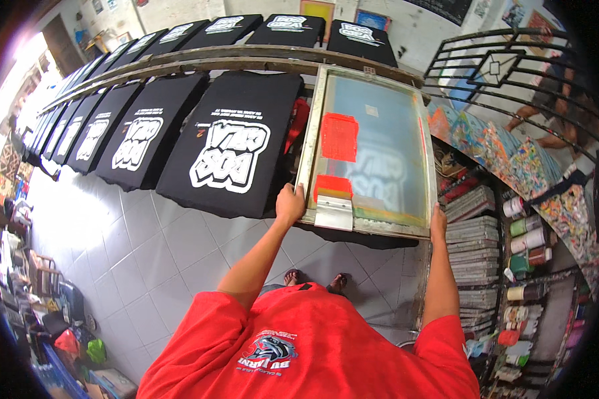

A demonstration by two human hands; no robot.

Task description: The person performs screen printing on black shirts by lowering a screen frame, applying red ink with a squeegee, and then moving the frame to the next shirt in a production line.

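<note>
Item: one framed screen (383, 136) is lying just right of the nearest printed black shirt (229, 143), left hand (291, 204) gripping its shirt-side edge, right hand (438, 223) gripping the edge opposite, the long axis running ahead of both.

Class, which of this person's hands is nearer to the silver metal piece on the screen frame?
Left. The left hand holds the screen frame just left of the silver metal piece; the right hand holds the frame's right edge, across the mesh.
</note>
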